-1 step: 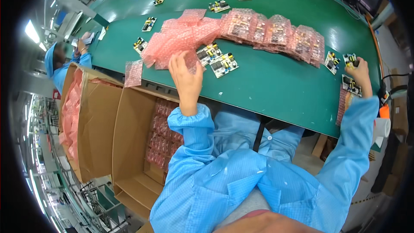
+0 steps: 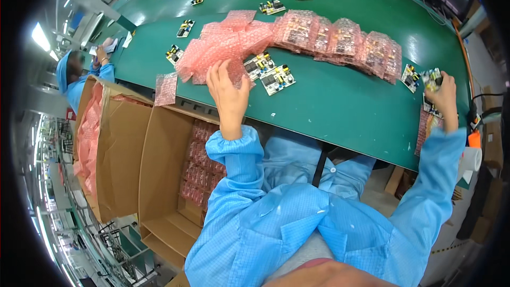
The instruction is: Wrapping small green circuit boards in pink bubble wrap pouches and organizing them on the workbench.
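Observation:
My left hand (image 2: 228, 98) rests with spread fingers on the near edge of a loose heap of pink bubble-wrap bags (image 2: 220, 40). Its thumb stands apart from the fingers, with bag film showing between them. At the right end of the bench my right hand (image 2: 443, 96) grips a circuit board (image 2: 432, 78), which looks slightly blurred. Another circuit board (image 2: 410, 78) lies just left of it, and one more is partly hidden below the hand. Two circuit boards (image 2: 277, 79) lie close to the right of my left hand.
A row of bagged boards (image 2: 342, 40) spans the green bench (image 2: 345, 106). More bare boards (image 2: 272, 6) lie farther back. One flat bag (image 2: 166, 89) overhangs the front edge. Open cardboard boxes (image 2: 122, 165) stand at left, beyond them a person in blue (image 2: 79, 80). Cables (image 2: 486, 93) hang at right.
The circuit board at my right hand has shifted and tilted a little, now blurred by motion. My left hand stays on the bags.

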`<state>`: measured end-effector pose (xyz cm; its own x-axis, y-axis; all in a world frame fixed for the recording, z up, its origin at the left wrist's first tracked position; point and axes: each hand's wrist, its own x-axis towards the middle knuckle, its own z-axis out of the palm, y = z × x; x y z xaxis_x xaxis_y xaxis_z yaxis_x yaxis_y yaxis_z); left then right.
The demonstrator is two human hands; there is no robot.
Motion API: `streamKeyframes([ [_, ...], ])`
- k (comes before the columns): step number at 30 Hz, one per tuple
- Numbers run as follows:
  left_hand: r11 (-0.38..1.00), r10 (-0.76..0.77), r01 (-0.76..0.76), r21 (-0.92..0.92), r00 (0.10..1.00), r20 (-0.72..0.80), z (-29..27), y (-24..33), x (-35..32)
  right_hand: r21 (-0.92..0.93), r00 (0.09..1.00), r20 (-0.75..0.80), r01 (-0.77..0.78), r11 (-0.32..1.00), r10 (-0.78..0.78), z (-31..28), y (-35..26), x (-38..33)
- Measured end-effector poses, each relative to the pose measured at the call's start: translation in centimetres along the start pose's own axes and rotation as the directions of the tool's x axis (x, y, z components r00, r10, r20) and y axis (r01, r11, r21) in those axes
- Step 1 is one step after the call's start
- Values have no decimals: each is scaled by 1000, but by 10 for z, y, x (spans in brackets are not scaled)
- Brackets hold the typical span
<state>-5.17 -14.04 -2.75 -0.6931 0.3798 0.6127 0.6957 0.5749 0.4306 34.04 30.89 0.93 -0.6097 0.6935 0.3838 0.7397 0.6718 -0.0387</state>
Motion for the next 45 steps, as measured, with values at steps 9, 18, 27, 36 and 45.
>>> streamKeyframes([
  [9, 988, -117, 102, 113, 984, 136, 34, -17, -14, 447, 963, 250, -21, 894, -102, -26, -147, -160],
  [18, 987, -56, 42, 152, 995, 88, 13, -44, -29, 311, 978, 170, -170, 935, 122, -7, -172, -155],
  [27, 973, -188, 183, -138, 982, -27, 29, -35, -45, 545, 969, 192, 27, 838, -156, -20, -153, -154],
  [36, 994, -11, 1, 109, 996, 87, 21, -25, -37, 537, 882, 372, 50, 842, -289, -21, -166, -116],
  [45, 987, -143, 138, 80, 988, 56, 16, -7, -44, 738, 934, 357, -281, 613, -2, -2, -153, -116],
])
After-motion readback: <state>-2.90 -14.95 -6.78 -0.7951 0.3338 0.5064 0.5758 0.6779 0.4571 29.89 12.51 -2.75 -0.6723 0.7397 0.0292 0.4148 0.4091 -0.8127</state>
